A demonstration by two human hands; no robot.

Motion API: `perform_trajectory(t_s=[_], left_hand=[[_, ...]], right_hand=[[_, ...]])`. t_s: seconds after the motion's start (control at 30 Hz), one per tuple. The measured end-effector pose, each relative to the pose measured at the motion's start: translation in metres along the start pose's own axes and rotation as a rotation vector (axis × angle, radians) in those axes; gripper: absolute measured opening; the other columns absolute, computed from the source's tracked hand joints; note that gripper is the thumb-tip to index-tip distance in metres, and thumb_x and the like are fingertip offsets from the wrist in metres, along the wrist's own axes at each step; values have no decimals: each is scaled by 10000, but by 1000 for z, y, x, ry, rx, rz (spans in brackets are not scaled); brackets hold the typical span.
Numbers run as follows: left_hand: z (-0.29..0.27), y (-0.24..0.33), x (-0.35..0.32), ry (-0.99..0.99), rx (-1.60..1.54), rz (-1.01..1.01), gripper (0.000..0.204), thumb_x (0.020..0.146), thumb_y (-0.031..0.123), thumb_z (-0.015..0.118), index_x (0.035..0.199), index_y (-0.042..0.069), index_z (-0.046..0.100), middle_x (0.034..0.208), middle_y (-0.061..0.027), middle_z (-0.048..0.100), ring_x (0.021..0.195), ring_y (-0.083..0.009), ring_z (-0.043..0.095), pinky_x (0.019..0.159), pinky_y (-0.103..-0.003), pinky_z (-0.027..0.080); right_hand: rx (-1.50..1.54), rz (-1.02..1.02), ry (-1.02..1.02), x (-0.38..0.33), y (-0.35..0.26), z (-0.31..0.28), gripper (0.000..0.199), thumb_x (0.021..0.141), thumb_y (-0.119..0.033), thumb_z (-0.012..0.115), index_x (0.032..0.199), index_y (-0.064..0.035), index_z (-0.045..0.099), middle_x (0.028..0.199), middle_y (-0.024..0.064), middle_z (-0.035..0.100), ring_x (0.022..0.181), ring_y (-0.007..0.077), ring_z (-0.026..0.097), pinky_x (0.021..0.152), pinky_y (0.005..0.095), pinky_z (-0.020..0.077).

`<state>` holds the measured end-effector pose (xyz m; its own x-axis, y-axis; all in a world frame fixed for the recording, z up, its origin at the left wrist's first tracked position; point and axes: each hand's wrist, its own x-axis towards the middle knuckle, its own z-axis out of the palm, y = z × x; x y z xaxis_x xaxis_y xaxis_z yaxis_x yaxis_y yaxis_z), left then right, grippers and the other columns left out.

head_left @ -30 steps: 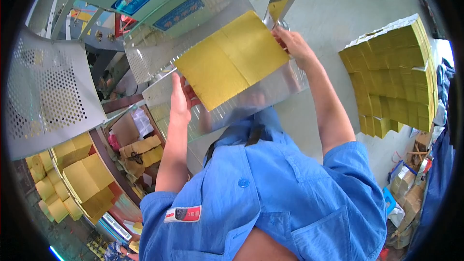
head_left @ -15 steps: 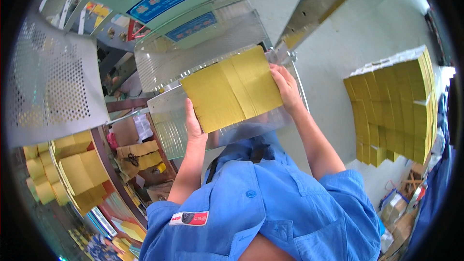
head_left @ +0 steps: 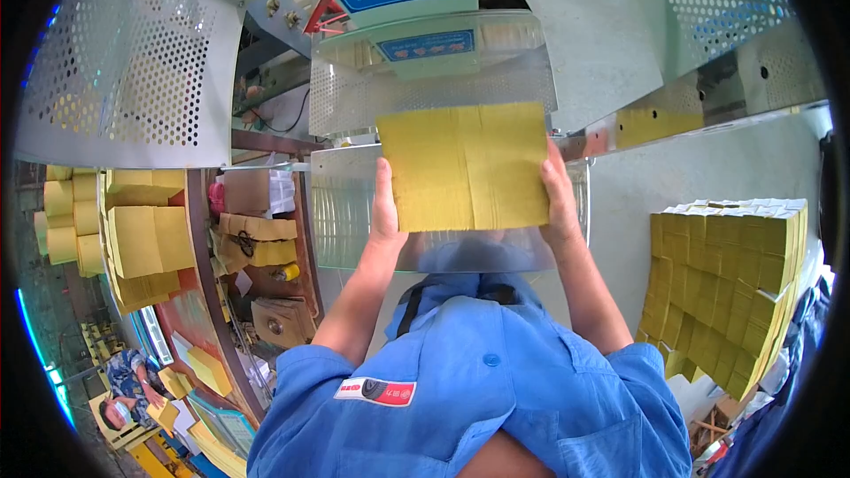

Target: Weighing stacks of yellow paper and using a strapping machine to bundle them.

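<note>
A flat stack of yellow paper sheets (head_left: pixel 467 166) is held between both my hands above a shiny metal feed tray (head_left: pixel 354 212) of a green-grey machine (head_left: pixel 416 26). My left hand (head_left: pixel 386 209) presses its left edge, fingers pointing up. On the opposite edge my right hand (head_left: pixel 558 199) grips the stack. The stack lies square to the machine's front. My blue work shirt (head_left: pixel 478 389) fills the lower middle of the view.
A tall pile of yellow paper bundles (head_left: pixel 730 288) stands at the right. More yellow bundles (head_left: pixel 146 239) sit on shelves at the left, beside cardboard boxes (head_left: pixel 257 230). Perforated metal guards (head_left: pixel 133 62) curve overhead. Another person (head_left: pixel 124 381) is far down left.
The yellow stack has turned from tilted to square and moved toward the machine's tray. Both hands shifted with it, keeping hold of its edges.
</note>
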<state>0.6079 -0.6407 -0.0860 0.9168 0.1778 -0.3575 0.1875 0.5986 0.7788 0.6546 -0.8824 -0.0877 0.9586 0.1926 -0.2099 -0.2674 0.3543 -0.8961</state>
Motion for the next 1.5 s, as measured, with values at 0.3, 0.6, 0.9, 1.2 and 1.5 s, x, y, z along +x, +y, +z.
perform_trajectory(t_s=[0.3,0.6,0.9,1.2,1.5], left_hand=[[-13,14,77,-85,48,-6,741,940,521,551,1468,39,355,1461,-106,412,1354,-219,365,1108,-358,296],[-35,16,88,-53,351,178,671,970,394,531,1480,14,318,1460,-117,411,1350,-222,372,1099,-351,306],[-23,28,63,-182,117,132,683,950,320,561,1503,37,279,1461,-121,411,1349,-211,378,1106,-339,305],[-25,12,66,-137,164,157,657,943,298,551,1491,32,306,1434,-121,433,1330,-220,391,1095,-339,310],[-6,-8,66,-58,222,180,621,920,382,573,1407,36,406,1368,-80,482,1293,-191,424,1083,-339,318]], right_hand=[[-33,25,-46,67,6,10,691,954,-437,493,1498,-56,303,1479,105,391,1371,234,342,1135,361,253],[-62,54,67,66,6,17,642,975,-395,470,1501,-66,302,1462,116,408,1371,245,350,1130,374,274],[-21,65,8,73,14,18,604,988,-350,454,1493,-53,309,1443,117,425,1348,238,375,1117,363,296],[30,57,-4,72,13,13,565,994,-278,436,1495,-46,318,1458,110,420,1340,226,388,1108,346,303],[95,47,-37,76,2,-2,558,992,-333,453,1463,-48,365,1399,83,473,1287,198,430,1082,323,327]])
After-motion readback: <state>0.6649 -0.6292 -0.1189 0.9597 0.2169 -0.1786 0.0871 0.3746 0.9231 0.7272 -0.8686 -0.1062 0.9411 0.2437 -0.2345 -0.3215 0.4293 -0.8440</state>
